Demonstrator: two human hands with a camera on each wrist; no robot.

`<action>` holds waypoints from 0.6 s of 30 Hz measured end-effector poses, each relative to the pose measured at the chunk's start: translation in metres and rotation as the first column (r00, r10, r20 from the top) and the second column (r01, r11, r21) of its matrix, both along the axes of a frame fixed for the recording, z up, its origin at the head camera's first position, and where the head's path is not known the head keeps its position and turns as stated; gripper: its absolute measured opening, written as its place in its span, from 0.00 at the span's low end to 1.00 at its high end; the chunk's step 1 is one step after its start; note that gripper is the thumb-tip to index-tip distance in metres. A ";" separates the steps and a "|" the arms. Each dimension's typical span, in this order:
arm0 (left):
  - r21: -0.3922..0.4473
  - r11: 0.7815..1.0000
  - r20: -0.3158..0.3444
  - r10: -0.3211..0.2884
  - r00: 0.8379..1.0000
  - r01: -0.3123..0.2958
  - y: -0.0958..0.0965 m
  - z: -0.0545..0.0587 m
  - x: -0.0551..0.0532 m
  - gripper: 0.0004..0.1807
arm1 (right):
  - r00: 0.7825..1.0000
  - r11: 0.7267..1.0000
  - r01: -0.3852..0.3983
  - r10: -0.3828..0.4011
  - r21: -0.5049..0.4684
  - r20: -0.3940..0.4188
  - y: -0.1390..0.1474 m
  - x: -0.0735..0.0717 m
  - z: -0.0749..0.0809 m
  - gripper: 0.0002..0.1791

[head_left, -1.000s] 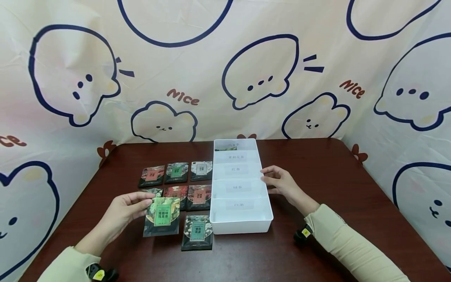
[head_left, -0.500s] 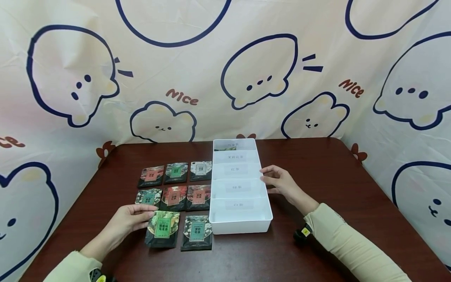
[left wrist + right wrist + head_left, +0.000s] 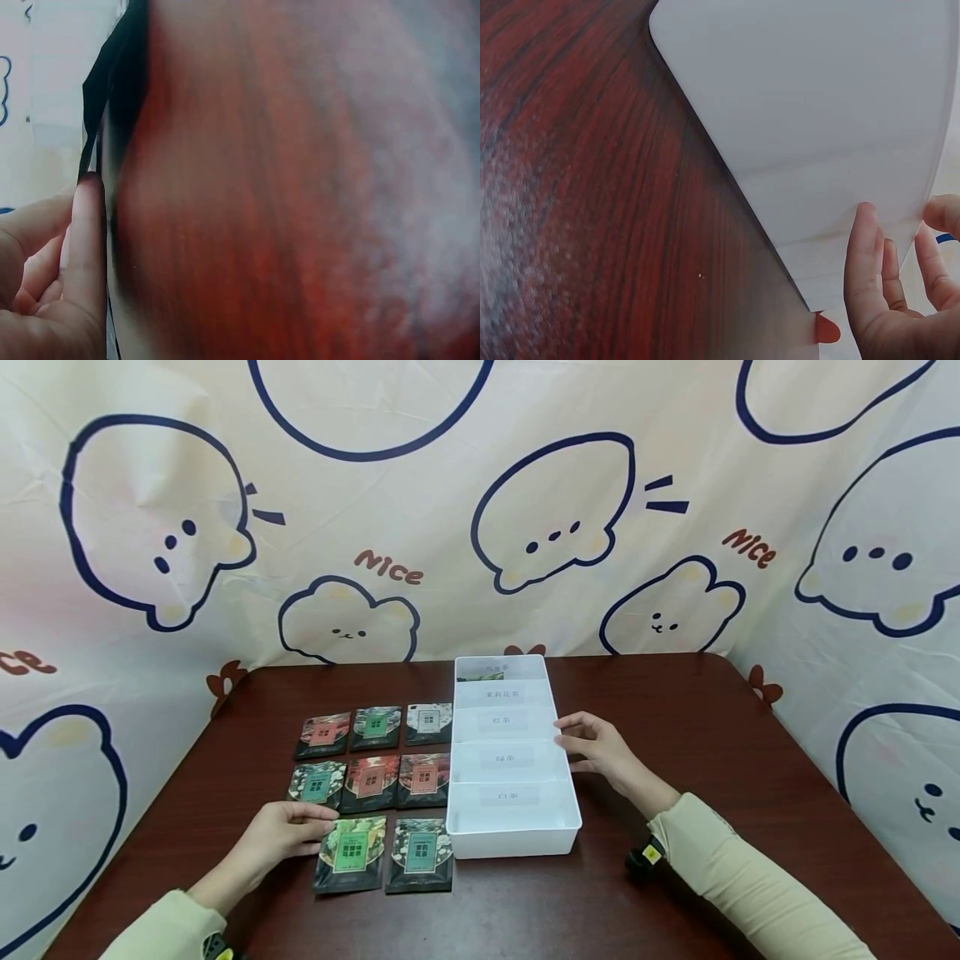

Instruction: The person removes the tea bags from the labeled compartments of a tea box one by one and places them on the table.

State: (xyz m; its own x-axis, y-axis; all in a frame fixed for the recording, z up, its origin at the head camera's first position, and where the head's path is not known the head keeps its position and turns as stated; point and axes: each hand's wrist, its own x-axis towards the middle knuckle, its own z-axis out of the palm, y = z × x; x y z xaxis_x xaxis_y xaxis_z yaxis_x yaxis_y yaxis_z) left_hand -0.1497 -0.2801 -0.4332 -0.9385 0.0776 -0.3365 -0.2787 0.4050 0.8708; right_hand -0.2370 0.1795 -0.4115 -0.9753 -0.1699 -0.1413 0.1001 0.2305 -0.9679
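Note:
My left hand (image 3: 277,843) pinches the upper left edge of a tea packet with a bright green label (image 3: 350,855), at the front left of the packets. In the left wrist view, the fingers (image 3: 88,240) are on the packet's dark edge (image 3: 112,90); its printed front is hidden there. A white divided box (image 3: 513,843) stands right of the packets. My right hand (image 3: 600,750) rests its fingertips against the box's right side, near the rim. The right wrist view has the fingers (image 3: 864,255) touching the outer wall (image 3: 802,97).
A teal-labelled packet (image 3: 420,856) lies right of the held one. Several more packets, such as a red-labelled one (image 3: 324,735), lie in rows behind. The box's compartments carry paper labels (image 3: 507,796); a green packet (image 3: 482,677) shows in the farthest. A printed curtain (image 3: 450,510) hangs behind the table.
My left hand has lowered the green-labelled packet toward me, then shifted it slightly right, beside the teal-labelled packet. The packets behind are now uncovered. My right hand and the box have stayed put.

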 end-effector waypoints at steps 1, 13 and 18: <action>-0.006 1.000 -0.001 0.005 1.000 -0.005 0.000 -0.001 0.000 0.15 | 1.000 1.000 0.000 0.000 -0.001 0.000 0.000 0.000 0.000 0.20; -0.067 0.997 -0.007 0.040 0.999 -0.040 0.009 0.001 -0.001 0.14 | 1.000 1.000 0.000 0.000 0.001 -0.005 0.000 0.001 0.000 0.20; -0.113 0.992 -0.012 0.049 0.999 -0.050 0.012 0.002 -0.002 0.13 | 1.000 1.000 -0.003 0.003 0.003 -0.008 0.000 0.001 0.000 0.20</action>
State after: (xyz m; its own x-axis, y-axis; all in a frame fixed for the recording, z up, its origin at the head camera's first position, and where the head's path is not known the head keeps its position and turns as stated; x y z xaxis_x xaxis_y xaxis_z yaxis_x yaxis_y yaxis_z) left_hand -0.1513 -0.2682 -0.4312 -0.9433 -0.0069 -0.3318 -0.2930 0.4867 0.8230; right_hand -0.2365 0.1799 -0.4118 -0.9759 -0.1723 -0.1341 0.0918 0.2335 -0.9680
